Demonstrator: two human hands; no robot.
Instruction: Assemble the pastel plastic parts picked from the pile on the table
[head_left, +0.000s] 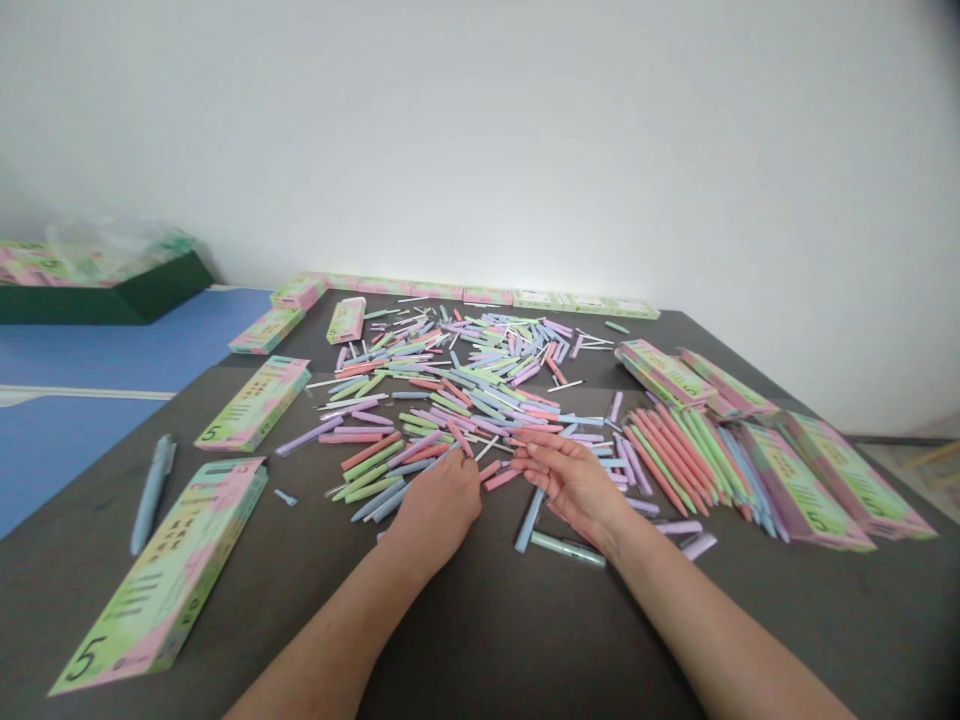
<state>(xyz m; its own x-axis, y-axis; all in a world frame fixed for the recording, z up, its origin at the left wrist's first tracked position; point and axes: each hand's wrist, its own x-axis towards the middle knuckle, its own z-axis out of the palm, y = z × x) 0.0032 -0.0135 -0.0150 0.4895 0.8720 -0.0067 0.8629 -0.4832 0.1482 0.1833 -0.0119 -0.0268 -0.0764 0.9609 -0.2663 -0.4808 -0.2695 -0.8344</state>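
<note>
My left hand [439,508] is closed at the near edge of a big pile of loose pastel pen parts [450,390]. A pink pen barrel [460,440] shows right at its fingertips, but the back of the hand hides what the fingers hold. To the right, my right hand [570,485] pinches a small red pen part [514,442] between thumb and forefinger, its other fingers curled below. White refills [487,447] lie between the two hands. Under the right hand rest a blue pen [529,520] and a clear-wrapped pale green pen [568,549].
Sorted red, green and blue pens [667,455] lie fanned at the right, beside printed pen boxes [806,485]. More boxes [161,570] line the left side, near a blue pen [153,495]. Boxes [487,296] edge the back. A dark green tray [112,303] stands far left.
</note>
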